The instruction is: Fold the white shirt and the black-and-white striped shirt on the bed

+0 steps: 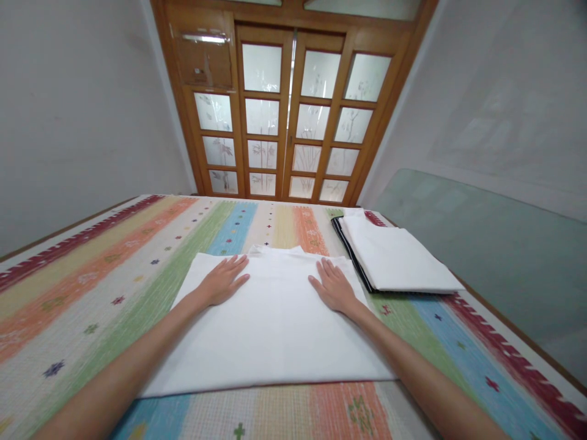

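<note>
A white folded shirt [275, 330] lies flat in front of me, its collar edge showing at the far side. On its upper left part rests my left hand [225, 280], palm down with the fingers stretched out. My right hand [334, 285] lies flat on the upper right part of the same shirt, thumb apart from the fingers. Neither hand grips the cloth. Just beyond my right hand is a stack of folded garments, a white one [398, 256] on top of a black one with pale stripes [355, 256].
A striped, patterned cloth [151, 263] in several colours covers the bed or table. Along the right side stands a pale green panel [458, 226]. Wooden doors with glass panes [287, 116] close off the far end, between pale walls.
</note>
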A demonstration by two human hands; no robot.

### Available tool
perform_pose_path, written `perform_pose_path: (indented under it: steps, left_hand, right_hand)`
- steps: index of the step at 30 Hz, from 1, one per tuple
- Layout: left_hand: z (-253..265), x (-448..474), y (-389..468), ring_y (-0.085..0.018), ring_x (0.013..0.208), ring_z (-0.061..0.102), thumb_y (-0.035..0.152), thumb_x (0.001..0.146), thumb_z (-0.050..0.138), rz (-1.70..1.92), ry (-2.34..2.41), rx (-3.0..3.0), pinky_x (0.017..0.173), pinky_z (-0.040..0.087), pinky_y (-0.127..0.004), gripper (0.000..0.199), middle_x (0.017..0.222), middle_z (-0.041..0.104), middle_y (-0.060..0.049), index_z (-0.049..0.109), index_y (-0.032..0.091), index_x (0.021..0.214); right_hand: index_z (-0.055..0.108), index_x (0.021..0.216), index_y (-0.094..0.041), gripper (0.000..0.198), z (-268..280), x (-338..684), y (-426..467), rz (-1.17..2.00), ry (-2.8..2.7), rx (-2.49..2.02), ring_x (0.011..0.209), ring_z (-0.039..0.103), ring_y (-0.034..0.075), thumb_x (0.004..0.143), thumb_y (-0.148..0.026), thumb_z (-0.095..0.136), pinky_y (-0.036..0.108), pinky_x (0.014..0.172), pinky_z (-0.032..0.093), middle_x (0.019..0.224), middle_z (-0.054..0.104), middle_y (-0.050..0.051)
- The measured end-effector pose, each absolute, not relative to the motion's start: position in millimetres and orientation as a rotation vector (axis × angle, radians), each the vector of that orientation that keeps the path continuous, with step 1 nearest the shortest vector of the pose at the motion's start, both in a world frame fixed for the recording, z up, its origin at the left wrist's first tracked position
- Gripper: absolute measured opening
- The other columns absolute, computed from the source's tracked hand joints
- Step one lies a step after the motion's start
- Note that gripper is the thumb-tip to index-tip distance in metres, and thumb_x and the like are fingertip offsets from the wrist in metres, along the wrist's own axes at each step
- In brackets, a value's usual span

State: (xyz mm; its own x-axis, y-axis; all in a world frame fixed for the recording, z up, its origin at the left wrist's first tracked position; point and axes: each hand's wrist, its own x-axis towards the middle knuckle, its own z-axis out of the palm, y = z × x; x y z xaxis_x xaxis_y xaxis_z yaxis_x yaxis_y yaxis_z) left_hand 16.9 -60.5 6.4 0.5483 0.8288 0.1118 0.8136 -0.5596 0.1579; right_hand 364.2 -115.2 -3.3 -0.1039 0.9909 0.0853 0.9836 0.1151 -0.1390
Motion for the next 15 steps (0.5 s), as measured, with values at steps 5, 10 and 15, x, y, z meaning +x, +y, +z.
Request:
perform_pose_path:
  steps: [5,10,15]
  left_hand:
    - [6,-19,-60,-0.027,0.144,0.024,0.052,0.098,0.019,0.265,1.574,2.634,0.117,0.022,-0.048,0.065,0.151,0.033,-0.014,0.040,0.011,0.144]
    - [5,-38,-70,-0.029,0.143,0.025,0.053,0.097,0.020,0.264,1.671,2.614,0.116,0.022,-0.049,0.067,0.151,0.035,-0.016,0.042,0.008,0.143]
    - [3,-59,-91,-0.031,0.142,0.026,0.058,0.096,0.019,0.284,1.743,2.568,0.114,0.029,-0.048,0.073,0.151,0.031,-0.019,0.038,0.006,0.144]
  right_hand:
    - [0.028,0.146,0.005,0.079,-14,389,-114,-0.032,-2.056,-2.129,0.146,0.015,0.032,0.096,-0.056,0.022,0.046,0.118,0.015,0.155,0.021,0.024]
    - [0.028,0.144,0.011,0.082,-20,390,-117,-0.090,-1.974,-2.166,0.146,0.013,0.035,0.095,-0.055,0.024,0.049,0.118,0.013,0.153,0.022,0.028]
    - [0.029,0.143,0.012,0.083,-19,397,-130,-0.115,-2.040,-2.118,0.146,0.014,0.036,0.095,-0.055,0.025,0.048,0.118,0.014,0.152,0.025,0.030]
